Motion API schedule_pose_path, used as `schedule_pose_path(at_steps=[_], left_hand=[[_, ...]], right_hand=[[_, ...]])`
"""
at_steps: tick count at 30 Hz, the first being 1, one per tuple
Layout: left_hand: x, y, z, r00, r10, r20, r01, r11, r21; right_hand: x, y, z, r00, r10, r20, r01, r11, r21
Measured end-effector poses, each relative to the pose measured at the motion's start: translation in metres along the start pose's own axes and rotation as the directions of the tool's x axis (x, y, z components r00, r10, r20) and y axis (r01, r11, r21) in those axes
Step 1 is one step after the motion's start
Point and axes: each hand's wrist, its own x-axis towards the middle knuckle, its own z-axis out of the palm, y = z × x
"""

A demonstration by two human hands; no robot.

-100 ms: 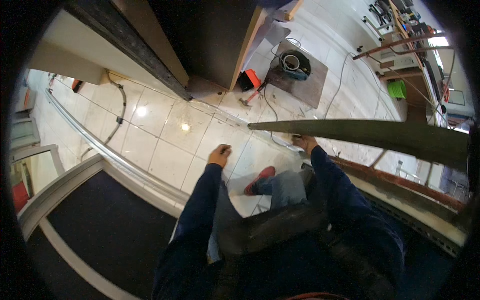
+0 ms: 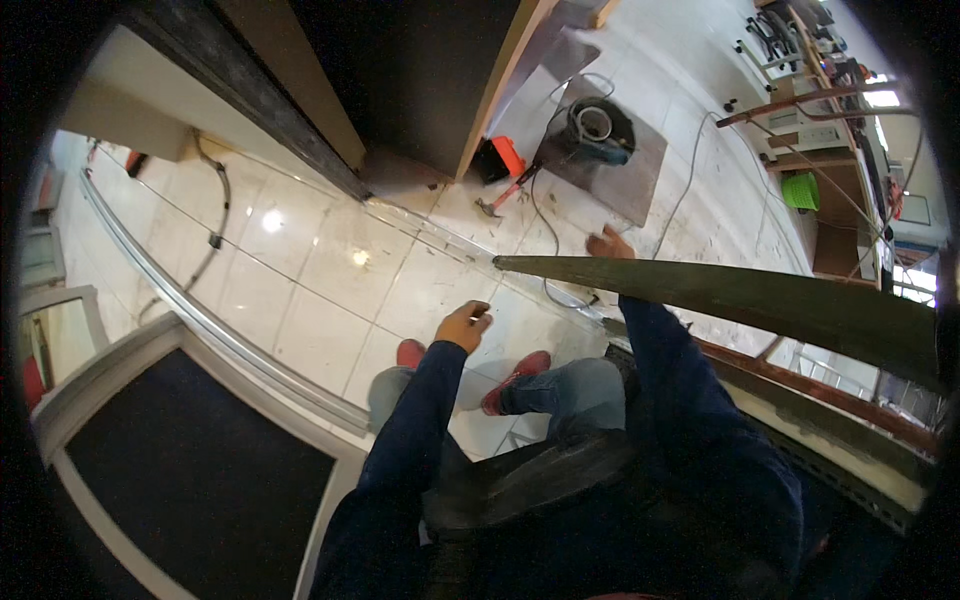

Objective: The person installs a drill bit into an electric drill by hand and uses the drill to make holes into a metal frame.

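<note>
Head cam: 1 hammer (image 2: pixel 513 190), 2 hands (image 2: pixel 464 326) (image 2: pixel 608 243) nr 1 beam (image 2: pixel 720 287)

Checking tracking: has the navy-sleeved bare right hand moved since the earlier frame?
Yes: right hand moved forward, closer to the flat brown rectangular board.

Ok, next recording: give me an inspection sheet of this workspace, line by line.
Surface: pale tiled floor, scattered with small debris.
Job's things: long greenish bar crossing above the right forearm.
Clutter: red-handled hammer, orange-and-black box, dark tub on a brownish board.
Hands: left hand over the floor, fingers curled, contents unclear; right hand just past the bar, contact unclear.
Cables: black cable at left; thin grey cable at right.
Surroundings: pale-framed dark panel, lower left; bright green basket, upper right.
</note>
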Motion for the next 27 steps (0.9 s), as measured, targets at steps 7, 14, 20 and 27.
schedule_pose_path(at_steps=[7, 14, 20, 27], left_hand=[[0.06, 0.019, -0.067, 0.962, 0.265, -0.066, -0.226, 0.908, 0.354], [0.017, 0.011, -0.06, 0.955, 0.245, -0.164, -0.14, 0.866, 0.481], [0.047, -0.006, -0.054, 0.959, 0.272, -0.078, -0.156, 0.738, 0.656], [0.072, 0.001, -0.053, 0.981, 0.15, 0.126, -0.191, 0.581, 0.792]], right_hand=[[0.293, -0.151, 0.065, 0.691, -0.682, -0.24, 0.52, 0.7, -0.489], [0.355, -0.162, 0.007, 0.547, -0.827, 0.127, 0.78, 0.448, -0.438], [0.332, -0.223, -0.048, 0.282, -0.83, 0.481, 0.487, -0.308, -0.817], [0.219, -0.153, -0.084, 0.352, -0.807, 0.474, 0.099, -0.472, -0.876]])
